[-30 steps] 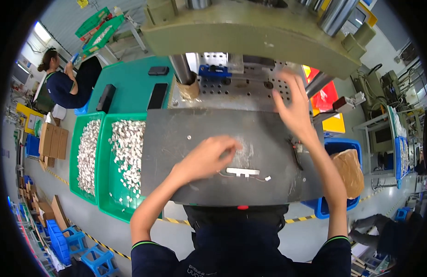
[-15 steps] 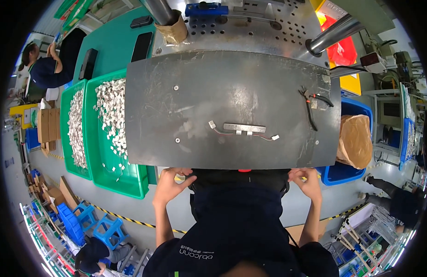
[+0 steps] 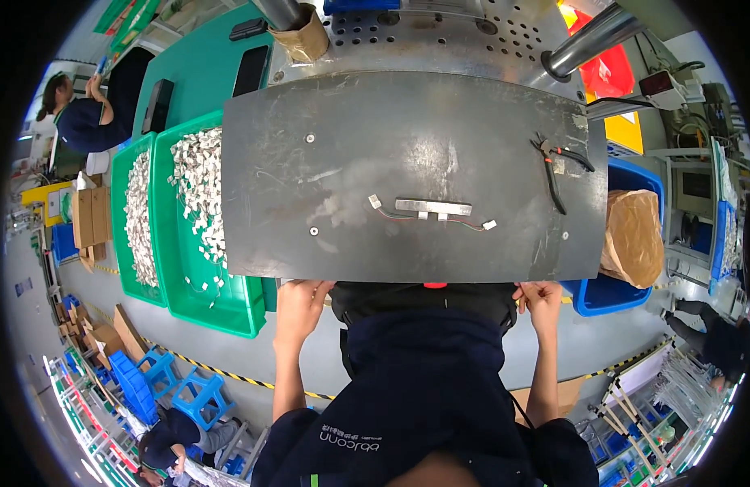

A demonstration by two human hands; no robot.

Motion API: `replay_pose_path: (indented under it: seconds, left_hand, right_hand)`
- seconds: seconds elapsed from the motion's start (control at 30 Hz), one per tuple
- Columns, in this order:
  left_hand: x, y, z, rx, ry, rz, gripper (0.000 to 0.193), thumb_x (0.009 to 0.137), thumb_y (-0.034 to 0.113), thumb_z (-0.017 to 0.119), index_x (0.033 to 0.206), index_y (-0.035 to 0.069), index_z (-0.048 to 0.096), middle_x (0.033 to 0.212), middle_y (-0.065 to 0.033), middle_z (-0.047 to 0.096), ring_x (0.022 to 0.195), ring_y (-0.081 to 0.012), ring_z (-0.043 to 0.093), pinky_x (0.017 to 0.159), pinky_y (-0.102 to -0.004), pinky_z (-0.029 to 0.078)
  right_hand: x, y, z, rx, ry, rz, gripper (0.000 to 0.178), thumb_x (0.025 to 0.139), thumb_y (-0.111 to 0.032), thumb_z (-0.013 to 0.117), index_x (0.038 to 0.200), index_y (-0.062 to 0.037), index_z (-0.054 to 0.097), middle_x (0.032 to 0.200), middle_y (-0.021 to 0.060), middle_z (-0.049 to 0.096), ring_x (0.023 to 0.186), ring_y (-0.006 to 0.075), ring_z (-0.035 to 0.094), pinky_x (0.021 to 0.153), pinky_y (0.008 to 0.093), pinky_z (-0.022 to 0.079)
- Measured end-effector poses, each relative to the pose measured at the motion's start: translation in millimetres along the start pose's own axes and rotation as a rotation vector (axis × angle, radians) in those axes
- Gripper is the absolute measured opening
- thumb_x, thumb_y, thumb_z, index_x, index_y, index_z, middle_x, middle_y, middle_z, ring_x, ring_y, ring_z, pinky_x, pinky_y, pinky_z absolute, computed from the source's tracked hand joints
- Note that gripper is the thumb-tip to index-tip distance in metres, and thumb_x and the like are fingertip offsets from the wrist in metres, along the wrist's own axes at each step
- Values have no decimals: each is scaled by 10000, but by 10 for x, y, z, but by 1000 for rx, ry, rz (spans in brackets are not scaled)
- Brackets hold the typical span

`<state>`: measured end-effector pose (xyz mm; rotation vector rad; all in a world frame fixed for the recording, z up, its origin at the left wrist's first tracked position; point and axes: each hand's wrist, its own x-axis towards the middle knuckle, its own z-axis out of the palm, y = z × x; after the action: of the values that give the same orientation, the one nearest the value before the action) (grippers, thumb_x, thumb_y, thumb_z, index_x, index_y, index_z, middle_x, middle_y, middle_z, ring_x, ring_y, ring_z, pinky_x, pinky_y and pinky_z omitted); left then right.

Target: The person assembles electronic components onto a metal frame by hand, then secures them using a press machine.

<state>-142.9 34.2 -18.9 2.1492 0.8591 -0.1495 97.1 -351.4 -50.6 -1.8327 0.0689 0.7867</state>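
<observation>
At the near edge of a dark grey metal plate (image 3: pixel 375 114), left of my body, is my left hand (image 3: pixel 298 310). Its fingers are bent and drawn together, with the tips partly hidden by the edge. Along the same edge to the right, my right hand (image 3: pixel 541 305) has its fingers curled closed; whatever they grip is hidden. Beyond both hands, on the plate, lies a silver metal bar (image 3: pixel 433 206) with thin wires and small white end connectors (image 3: pixel 489 225). Pliers (image 3: pixel 552 170) with black and red handles rest toward the plate's right side, untouched.
Two green bins (image 3: pixel 253 312) hold many small white connectors at left. A blue bin (image 3: pixel 590 302) with a brown paper bag (image 3: pixel 633 239) stands at right. Behind are a perforated metal base (image 3: pixel 423 49), a phone (image 3: pixel 251 71) and a metal column (image 3: pixel 590 45). Other people work farther off.
My view has shifted slightly. Both hands have drawn closer to the plate's near edge, and the left thumb has come in toward its fingers. The bar and pliers stay on the plate.
</observation>
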Motion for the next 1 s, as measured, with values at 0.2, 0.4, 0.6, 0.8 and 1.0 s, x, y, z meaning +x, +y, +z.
replay_pose_path:
  seconds: [0.2,0.4,0.6,0.8,1.0]
  left_hand:
    - [-24,31,88,-27,54,-35,221,989,183,680,952,-4,793,824,-142,781,734,-282,764,687,-360,575]
    - [85,836,-502,-215,-255,227,109,914,123,761,964,28,777,873,-90,768,761,-278,720,735,-396,573]
    - [986,1183,-503,-33,-63,585,204,834,65,806,1033,73,762,1106,-47,658,1187,-285,541,1042,-406,446]
    - [1142,1131,-559,154,-320,675,129,861,88,785,988,99,771,1047,-34,649,1113,-265,554,1031,-390,431]
    - [1042,1184,-494,59,-437,671,88,874,83,762,962,81,765,945,-46,711,1027,-268,624,943,-405,494]
  right_hand:
    - [26,-60,-40,-28,-21,-10,263,1033,-103,637,897,101,734,707,114,714,466,124,567,454,274,361]
    - [-165,-641,14,-242,-490,107,334,1055,-196,645,842,54,706,678,85,691,467,110,557,473,274,414]
    - [-271,-833,886,-480,-655,-349,200,1021,-217,691,996,-19,705,701,94,675,599,185,635,576,328,497]
    - [-403,-978,1024,-412,-929,-276,148,1002,-166,702,1011,-18,687,721,138,664,615,270,617,597,371,474]
    - [-437,-864,1002,-425,-762,-254,116,996,-135,708,1007,-21,691,664,101,618,571,216,562,565,339,434]
